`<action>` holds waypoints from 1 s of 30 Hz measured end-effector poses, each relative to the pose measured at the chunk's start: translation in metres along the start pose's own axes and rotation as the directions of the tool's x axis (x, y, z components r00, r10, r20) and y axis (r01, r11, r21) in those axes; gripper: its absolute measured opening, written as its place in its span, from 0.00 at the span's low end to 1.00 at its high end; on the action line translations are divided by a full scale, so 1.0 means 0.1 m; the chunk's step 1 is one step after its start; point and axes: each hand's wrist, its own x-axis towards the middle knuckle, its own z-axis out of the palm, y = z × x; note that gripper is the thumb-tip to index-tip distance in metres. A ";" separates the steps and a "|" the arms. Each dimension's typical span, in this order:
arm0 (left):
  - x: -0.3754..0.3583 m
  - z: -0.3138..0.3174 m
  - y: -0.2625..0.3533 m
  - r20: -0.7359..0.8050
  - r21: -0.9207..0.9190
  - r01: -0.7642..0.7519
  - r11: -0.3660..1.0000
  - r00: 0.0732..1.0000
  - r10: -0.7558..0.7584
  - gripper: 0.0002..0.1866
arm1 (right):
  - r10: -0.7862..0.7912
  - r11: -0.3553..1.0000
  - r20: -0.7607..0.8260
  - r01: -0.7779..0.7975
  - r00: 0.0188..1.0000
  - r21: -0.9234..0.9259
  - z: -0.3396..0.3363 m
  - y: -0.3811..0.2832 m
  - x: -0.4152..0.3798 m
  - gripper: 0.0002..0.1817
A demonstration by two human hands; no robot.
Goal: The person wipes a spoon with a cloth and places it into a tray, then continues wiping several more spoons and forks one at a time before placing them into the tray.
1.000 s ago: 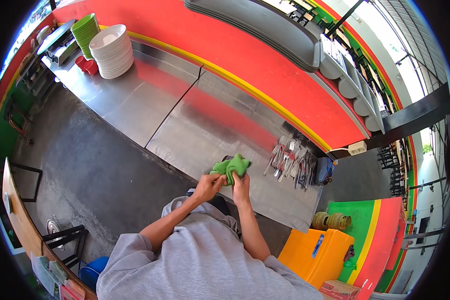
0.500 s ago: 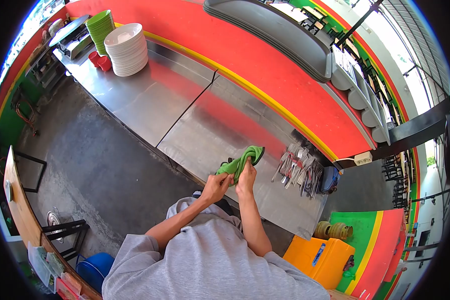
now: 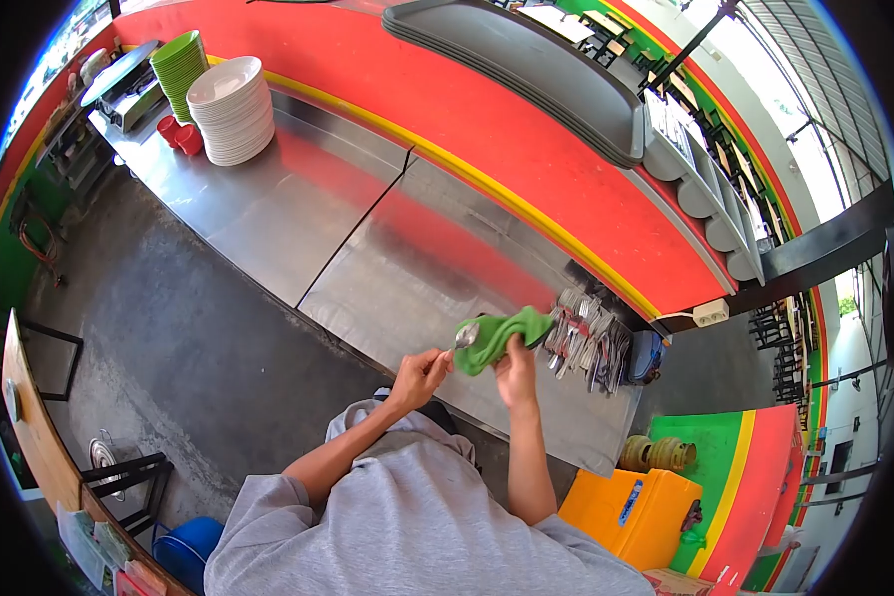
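My left hand (image 3: 422,378) pinches a metal spoon, its fingers closed at the handle end. The bowl of the spoon (image 3: 467,337) shows against the left side of a green cloth (image 3: 502,339). My right hand (image 3: 516,373) is closed on that bunched cloth, just right of the spoon. Both hands are above the near edge of the steel counter (image 3: 368,288). To the right of the cloth lies a loose pile of metal cutlery (image 3: 594,343) with some red pieces among it.
White plates (image 3: 233,114), green plates (image 3: 181,74) and red cups (image 3: 181,136) stand at the counter's far left. Grey trays (image 3: 526,79) rest on the red ledge. A blue container (image 3: 646,356) sits beyond the cutlery. An orange box (image 3: 631,517) is at my lower right.
The cloth and my right hand have moved right, away from my left hand. The spoon's bowl, hidden before, now shows. My view has shifted slightly.
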 end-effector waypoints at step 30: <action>0.19 -0.03 0.46 -0.118 0.123 -0.175 0.977 0.975 0.190 0.07 | -0.096 0.994 -0.020 0.095 0.995 -0.054 0.84 0.04 0.16 0.11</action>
